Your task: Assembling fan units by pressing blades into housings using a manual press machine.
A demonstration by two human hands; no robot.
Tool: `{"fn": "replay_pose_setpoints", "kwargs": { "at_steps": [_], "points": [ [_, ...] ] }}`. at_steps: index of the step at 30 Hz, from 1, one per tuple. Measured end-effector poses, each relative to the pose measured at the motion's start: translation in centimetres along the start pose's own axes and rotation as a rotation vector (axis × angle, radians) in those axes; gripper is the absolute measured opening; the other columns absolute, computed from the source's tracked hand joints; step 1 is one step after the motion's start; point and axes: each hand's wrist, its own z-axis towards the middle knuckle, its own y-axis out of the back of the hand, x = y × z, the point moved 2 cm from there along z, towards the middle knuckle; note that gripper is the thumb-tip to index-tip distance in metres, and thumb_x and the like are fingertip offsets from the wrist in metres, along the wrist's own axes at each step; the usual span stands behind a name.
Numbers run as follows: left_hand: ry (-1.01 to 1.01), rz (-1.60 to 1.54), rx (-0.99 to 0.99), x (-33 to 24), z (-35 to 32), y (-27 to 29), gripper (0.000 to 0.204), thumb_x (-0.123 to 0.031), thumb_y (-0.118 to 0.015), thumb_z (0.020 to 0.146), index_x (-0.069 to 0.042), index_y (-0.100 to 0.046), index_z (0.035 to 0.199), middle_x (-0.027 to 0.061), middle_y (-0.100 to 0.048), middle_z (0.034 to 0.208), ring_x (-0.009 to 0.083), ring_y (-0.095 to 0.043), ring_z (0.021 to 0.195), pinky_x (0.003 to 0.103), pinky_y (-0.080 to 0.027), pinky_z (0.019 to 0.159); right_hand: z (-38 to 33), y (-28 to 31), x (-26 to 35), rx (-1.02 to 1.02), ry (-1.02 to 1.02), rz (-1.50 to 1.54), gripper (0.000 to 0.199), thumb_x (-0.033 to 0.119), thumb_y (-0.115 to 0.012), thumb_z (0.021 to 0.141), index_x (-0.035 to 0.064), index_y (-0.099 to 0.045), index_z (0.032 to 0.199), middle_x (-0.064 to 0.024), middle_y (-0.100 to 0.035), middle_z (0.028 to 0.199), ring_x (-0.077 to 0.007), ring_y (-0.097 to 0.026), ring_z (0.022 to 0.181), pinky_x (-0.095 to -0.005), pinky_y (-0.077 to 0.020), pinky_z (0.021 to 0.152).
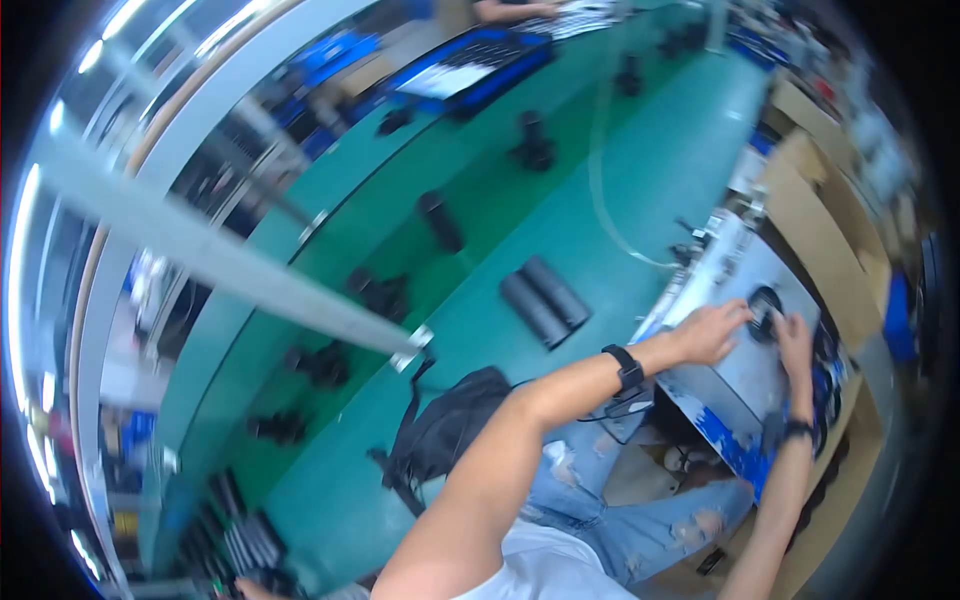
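At the right, a black round part (pixel 765 303) with a ring-like rim is between my hands, above a light metal work surface (pixel 732 383). My left hand (pixel 712 333) reaches in from the left, its fingers bent together at the part's near-left edge. On the other side my right hand (pixel 795 345) grips the part with thumb and fingers. Motion blur hides the part's finer details. Small metal fittings (pixel 690 245) stand at the far-left edge of the metal surface.
Two black cylinders (pixel 545 303) lie side by side on the green bench (pixel 660 170). A black bag (pixel 455 425) rests near my left arm. Several dark parts, among them a black cylinder (pixel 440 222), line the darker green strip. Cardboard boxes (pixel 825 200) stand at right; a grey post (pixel 240 260) crosses the left.
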Motion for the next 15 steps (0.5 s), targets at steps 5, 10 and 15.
{"fn": "replay_pose_setpoints", "kwargs": {
  "at_steps": [5, 10, 15],
  "points": [
    [0.325, 0.309, -0.277, 4.2, -6.6, 18.6, 0.021, -0.01, -0.059, 0.072, -0.006, -0.065, 0.092, 0.0178, -0.063, 0.087, 0.0365, -0.061, 0.081, 0.045, -0.05, 0.072, -3.4, 2.8, -3.5, -0.179, -0.055, 0.359, 0.019, 0.022, -0.054, 0.098, 0.0044, -0.059, 0.093, 0.0026, -0.05, 0.071, -0.0047, -0.044, 0.063, -0.0193, -0.0344, 0.057],
    [0.885, 1.376, -0.392, 10.3, -13.5, 39.0, 0.064, -0.042, -0.07, 0.077, -0.011, -0.049, 0.129, 0.0192, -0.045, 0.131, 0.042, -0.035, 0.127, 0.056, -0.035, 0.096, -2.6, 1.1, -2.5, -0.162, 0.013, 0.155, 0.02, 0.022, -0.054, 0.098, 0.0036, -0.059, 0.094, 0.0022, -0.053, 0.072, -0.0045, -0.046, 0.063, -0.0188, -0.036, 0.057],
    [1.018, 0.772, -0.219, 12.7, -18.9, 41.4, 0.066, -0.04, -0.075, 0.073, -0.028, -0.044, 0.131, 0.0184, -0.057, 0.113, 0.0391, -0.059, 0.104, 0.046, -0.05, 0.086, -2.1, -0.3, -2.9, -0.163, -0.023, 0.218, 0.017, 0.02, -0.056, 0.097, 0.0031, -0.06, 0.096, 0.0022, -0.055, 0.072, -0.004, -0.047, 0.063, -0.019, -0.0372, 0.056]
  ]
}}
